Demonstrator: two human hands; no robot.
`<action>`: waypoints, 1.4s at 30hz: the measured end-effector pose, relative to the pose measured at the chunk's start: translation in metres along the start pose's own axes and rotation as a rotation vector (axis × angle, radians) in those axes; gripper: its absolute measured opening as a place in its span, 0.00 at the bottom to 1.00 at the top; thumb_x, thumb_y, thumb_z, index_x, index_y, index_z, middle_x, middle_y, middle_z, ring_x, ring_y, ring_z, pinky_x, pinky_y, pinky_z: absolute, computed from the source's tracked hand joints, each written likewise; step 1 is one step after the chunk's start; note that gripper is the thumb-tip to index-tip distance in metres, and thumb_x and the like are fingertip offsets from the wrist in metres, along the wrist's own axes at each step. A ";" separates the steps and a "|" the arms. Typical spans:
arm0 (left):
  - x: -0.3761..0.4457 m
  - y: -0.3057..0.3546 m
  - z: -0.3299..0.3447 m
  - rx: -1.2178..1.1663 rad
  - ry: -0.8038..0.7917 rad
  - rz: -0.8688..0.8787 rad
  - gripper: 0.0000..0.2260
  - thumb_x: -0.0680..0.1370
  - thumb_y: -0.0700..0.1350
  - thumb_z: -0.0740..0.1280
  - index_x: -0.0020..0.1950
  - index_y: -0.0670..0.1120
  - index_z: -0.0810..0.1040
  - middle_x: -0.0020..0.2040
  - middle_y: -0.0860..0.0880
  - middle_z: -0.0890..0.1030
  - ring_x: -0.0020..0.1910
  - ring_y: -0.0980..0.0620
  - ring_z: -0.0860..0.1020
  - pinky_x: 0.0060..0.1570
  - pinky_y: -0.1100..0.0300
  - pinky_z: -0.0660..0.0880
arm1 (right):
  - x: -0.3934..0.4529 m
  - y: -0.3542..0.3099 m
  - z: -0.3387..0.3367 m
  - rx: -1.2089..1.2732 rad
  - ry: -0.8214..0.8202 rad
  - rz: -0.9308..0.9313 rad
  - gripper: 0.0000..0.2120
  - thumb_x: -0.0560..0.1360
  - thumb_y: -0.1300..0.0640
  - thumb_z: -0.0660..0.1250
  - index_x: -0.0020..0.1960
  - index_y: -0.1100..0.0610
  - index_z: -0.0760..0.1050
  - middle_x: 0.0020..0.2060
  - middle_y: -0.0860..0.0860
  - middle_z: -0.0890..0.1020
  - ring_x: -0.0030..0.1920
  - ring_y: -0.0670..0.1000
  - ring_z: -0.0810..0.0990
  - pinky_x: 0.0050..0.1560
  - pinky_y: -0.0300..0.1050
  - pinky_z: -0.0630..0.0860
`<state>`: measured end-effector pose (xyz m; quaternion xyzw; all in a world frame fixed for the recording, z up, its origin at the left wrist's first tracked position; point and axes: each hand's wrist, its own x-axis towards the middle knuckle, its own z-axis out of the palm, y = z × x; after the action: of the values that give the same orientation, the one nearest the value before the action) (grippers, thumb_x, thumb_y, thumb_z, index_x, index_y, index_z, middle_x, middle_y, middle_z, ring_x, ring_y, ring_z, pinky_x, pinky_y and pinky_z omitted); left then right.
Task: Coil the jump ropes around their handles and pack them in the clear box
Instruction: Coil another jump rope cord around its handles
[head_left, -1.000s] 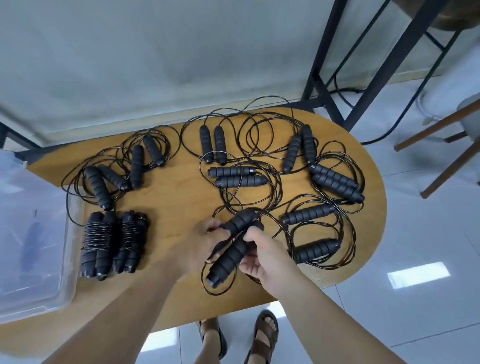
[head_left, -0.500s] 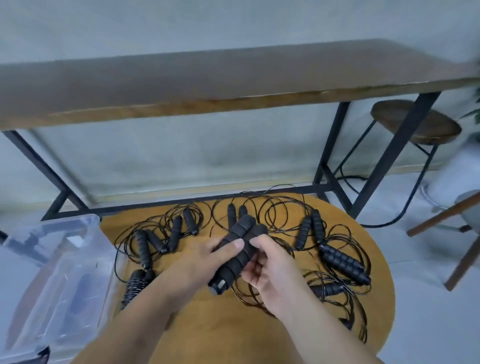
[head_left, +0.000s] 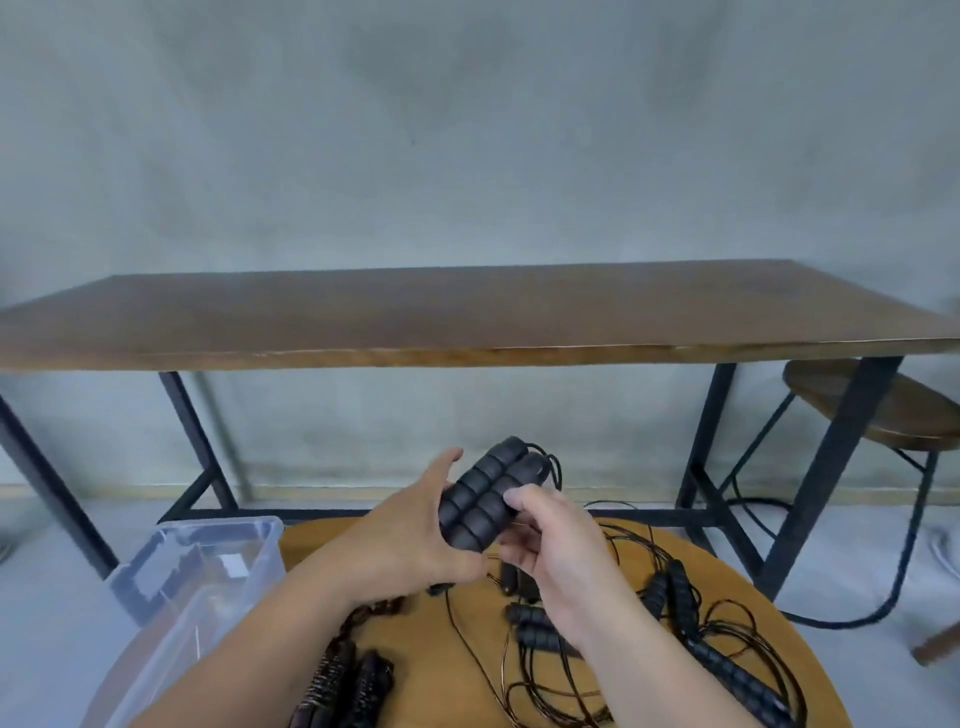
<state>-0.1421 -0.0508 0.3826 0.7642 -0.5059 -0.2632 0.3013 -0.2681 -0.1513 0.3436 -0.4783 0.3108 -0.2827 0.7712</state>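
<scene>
Head cam: paired handles (head_left: 485, 496) lifted off the table (head_left: 779, 623).
Left hand (head_left: 410, 540) grips them together so right hand (head_left: 550, 545), pinching alongside, can probably wind cord.

I hold a pair of handles (head_left: 485, 493) between my left hand (head_left: 410, 540) and right hand (head_left: 558, 551), above the round table (head_left: 675, 543). The box (head_left: 208, 561) sits at its left edge, coiled ropes (head_left: 343, 686) near the front, loose ropes (head_left: 691, 623) across the right side. A long table (head_left: 467, 317) stands behind.
</scene>
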 end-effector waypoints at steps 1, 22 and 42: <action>-0.002 -0.002 -0.004 0.035 0.059 -0.003 0.41 0.68 0.51 0.76 0.74 0.60 0.55 0.56 0.62 0.76 0.49 0.61 0.79 0.47 0.69 0.74 | 0.000 -0.005 0.005 -0.006 -0.010 -0.022 0.04 0.76 0.59 0.66 0.50 0.59 0.76 0.36 0.51 0.79 0.35 0.48 0.76 0.40 0.46 0.73; 0.014 -0.065 -0.131 -0.461 0.106 0.046 0.19 0.68 0.48 0.74 0.56 0.42 0.76 0.39 0.47 0.73 0.33 0.53 0.70 0.32 0.61 0.68 | 0.081 -0.033 0.088 -0.363 0.242 -0.205 0.21 0.85 0.49 0.51 0.54 0.57 0.80 0.43 0.52 0.81 0.45 0.51 0.80 0.47 0.45 0.74; 0.087 -0.107 -0.092 -1.105 -0.314 -0.111 0.21 0.73 0.49 0.73 0.61 0.40 0.75 0.44 0.45 0.75 0.28 0.55 0.66 0.26 0.66 0.59 | 0.077 0.003 0.113 -0.391 -0.089 0.341 0.23 0.82 0.39 0.54 0.40 0.55 0.71 0.26 0.47 0.67 0.25 0.45 0.56 0.24 0.37 0.51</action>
<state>0.0187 -0.0811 0.3591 0.4705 -0.2909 -0.6141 0.5629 -0.1329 -0.1433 0.3641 -0.5710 0.4016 -0.0621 0.7133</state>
